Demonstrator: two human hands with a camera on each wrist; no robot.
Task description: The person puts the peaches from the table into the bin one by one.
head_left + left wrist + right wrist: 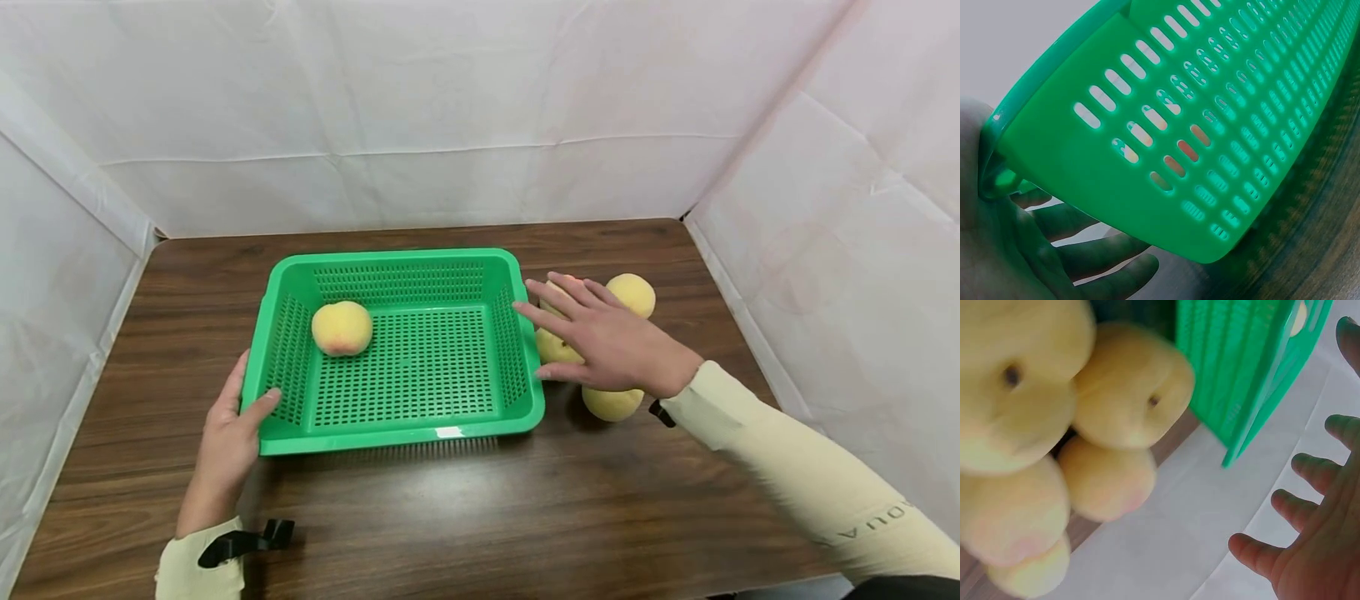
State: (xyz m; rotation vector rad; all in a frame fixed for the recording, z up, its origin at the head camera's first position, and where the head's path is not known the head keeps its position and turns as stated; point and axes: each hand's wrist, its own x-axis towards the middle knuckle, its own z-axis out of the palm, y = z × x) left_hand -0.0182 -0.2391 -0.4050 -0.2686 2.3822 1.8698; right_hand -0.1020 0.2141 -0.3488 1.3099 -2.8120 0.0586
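Note:
A green perforated plastic basket (360,442) stands on the table with one yellow peach (342,328) inside, toward its left. At the basket's left side my left hand (228,446) grips the rim, the thumb over the top. The left wrist view shows its fingers (1110,256) below that rim, outside the basket wall. My right hand (615,337) hovers over a group of peaches (632,293) right of the basket, fingers spread and holding nothing. Its fingertips come close to the right rim; contact is unclear. It partly hides the peaches, which the right wrist view shows bunched together (1132,387).
The dark wood-grain table (420,517) extends in front of the basket. White sheeting (420,108) encloses the back and both sides. Black straps (247,542) circle the wrists.

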